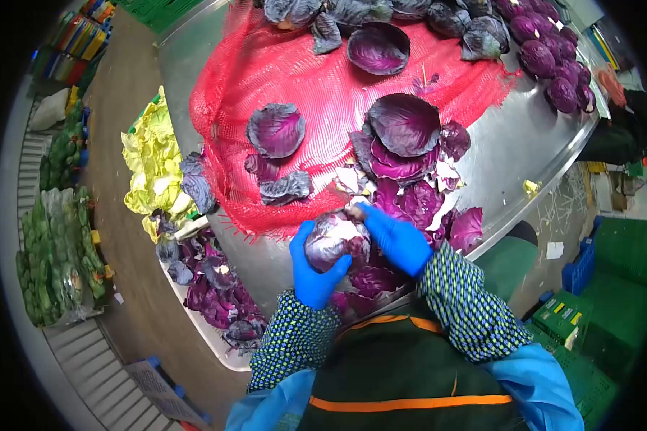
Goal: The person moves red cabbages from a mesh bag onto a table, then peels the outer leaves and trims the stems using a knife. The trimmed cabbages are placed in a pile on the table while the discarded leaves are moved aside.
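Note:
In the head view, my left hand (314, 267), in a blue glove, is wrapped round a red cabbage (331, 243) with a pale, whitish patch on its upper side. My right hand (397, 238), gloved too, has its fingers closed at the cabbage's top right edge; what lies under those fingertips is partly hidden. Loose purple leaves (418, 202) and white pieces are heaped just beyond and below my right hand. A large cupped leaf (404, 124) rests on top of that heap.
A red mesh sack (323, 93) is spread over the metal table (499, 154), with single leaves on it. Dark cabbages (449, 19) line the far edge; peeled purple ones (539, 57) are piled far right. Left stand yellow-green leaves (153, 158) and a white tub (230, 359) of purple leaves.

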A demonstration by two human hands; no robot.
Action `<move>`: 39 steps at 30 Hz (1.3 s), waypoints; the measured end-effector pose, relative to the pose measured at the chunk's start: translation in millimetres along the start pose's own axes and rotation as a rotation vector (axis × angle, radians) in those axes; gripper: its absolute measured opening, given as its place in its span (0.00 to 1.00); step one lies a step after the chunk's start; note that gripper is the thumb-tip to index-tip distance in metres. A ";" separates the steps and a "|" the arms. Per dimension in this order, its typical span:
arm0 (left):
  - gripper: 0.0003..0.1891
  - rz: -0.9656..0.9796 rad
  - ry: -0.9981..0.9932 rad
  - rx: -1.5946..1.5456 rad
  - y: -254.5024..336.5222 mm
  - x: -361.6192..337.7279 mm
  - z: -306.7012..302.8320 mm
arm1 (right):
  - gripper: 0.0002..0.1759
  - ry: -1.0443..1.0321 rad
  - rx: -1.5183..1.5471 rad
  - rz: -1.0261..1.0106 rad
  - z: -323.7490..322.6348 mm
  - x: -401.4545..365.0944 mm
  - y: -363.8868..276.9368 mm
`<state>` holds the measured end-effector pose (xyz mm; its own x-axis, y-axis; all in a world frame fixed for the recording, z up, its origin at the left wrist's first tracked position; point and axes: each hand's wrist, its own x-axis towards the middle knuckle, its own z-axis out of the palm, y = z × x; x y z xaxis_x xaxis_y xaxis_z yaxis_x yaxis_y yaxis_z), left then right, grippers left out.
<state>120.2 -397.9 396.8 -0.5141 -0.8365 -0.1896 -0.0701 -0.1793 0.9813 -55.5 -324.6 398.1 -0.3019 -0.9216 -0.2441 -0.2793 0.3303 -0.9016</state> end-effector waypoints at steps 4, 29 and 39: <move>0.43 0.042 0.027 0.104 -14.7 4.6 -2.9 | 0.25 -0.127 -0.185 0.210 -10.8 18.4 -0.4; 0.49 -0.074 -0.156 -0.396 12.7 -24.3 -18.0 | 0.13 -0.028 0.301 0.226 -38.0 -3.6 -43.9; 0.48 0.056 -0.261 -0.565 81.9 -17.2 -9.5 | 0.11 0.354 0.583 0.253 -84.3 5.1 -21.4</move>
<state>131.4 -403.2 480.2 -0.7011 -0.7110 -0.0543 0.3889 -0.4451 0.8066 -128.0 -319.2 446.3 -0.5972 -0.6775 -0.4294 0.3397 0.2713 -0.9006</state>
